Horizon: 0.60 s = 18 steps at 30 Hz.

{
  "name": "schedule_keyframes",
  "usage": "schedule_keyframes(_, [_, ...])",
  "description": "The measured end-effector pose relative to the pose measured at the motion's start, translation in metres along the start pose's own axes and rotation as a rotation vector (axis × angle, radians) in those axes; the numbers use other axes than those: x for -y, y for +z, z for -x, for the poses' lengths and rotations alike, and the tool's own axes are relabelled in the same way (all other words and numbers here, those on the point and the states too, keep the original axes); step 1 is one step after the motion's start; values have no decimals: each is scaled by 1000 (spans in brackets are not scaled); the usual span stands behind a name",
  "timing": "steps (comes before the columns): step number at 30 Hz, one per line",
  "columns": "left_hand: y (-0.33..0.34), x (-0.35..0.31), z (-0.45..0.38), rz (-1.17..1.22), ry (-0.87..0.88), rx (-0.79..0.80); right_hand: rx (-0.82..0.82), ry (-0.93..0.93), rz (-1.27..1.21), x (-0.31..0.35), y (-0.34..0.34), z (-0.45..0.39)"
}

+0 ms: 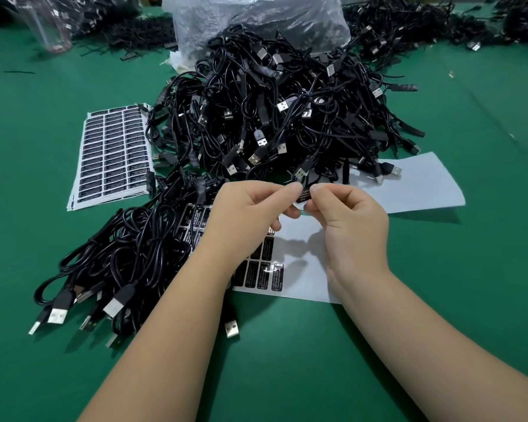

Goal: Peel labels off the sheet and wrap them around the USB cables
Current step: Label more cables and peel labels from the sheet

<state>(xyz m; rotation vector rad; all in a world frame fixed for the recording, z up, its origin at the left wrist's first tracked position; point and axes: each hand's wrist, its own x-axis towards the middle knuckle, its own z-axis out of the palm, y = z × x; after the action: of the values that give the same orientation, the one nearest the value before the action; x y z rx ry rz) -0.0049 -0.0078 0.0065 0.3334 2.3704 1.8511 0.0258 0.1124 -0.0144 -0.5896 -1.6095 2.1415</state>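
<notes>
Three label sheets lie on a green bench (287, 345): a full sheet (113, 153) at 9 o'clock, a part-used sheet (299, 269) under the hands, and a bare backing sheet (415, 184) at 3 o'clock. A bundle of cables (119, 263) sits at 8 o'clock, a larger cable heap (272, 111) at 12. The left hand (244, 217) and right hand (351, 220) pinch one black label (304, 196) between their fingers, its long axis tilted from 1 to 7 o'clock. Open bench lies at 6 o'clock.
</notes>
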Motion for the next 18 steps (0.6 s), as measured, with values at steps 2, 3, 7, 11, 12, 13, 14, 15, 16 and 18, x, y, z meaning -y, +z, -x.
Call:
schedule_keyframes(2, [0, 0, -1, 11, 9, 1, 17, -40, 33, 0, 0, 1])
schedule_keyframes(3, [0, 0, -1, 3, 17, -10, 25, -52, 40, 1, 0, 2])
schedule_keyframes(7, [3, 0, 0, -8, 39, -68, 47, -73, 19, 1, 1, 4])
schedule_keyframes(11, [3, -1, 0, 40, 51, -87, 48, -91, -8, 3, 2, 4])
schedule_keyframes(12, [2, -1, 0, 50, 51, -86, 50, -98, -8, 3, 2, 4])
schedule_keyframes(13, [2, -1, 0, 55, 51, -85, 52, -103, -7, 4, 2, 5])
schedule_keyframes(14, [2, 0, 0, 56, 55, -85, 52, -108, -4, 4, 2, 5])
schedule_keyframes(15, [2, 0, 0, 55, 58, -85, 51, -111, -2, 4, 3, 5])
schedule_keyframes(16, [2, 0, 0, 54, 61, -85, 52, -115, 1, 4, 3, 5])
schedule_keyframes(18, [2, -1, 0, 56, 63, -83, 56, -123, 7, 4, 3, 5])
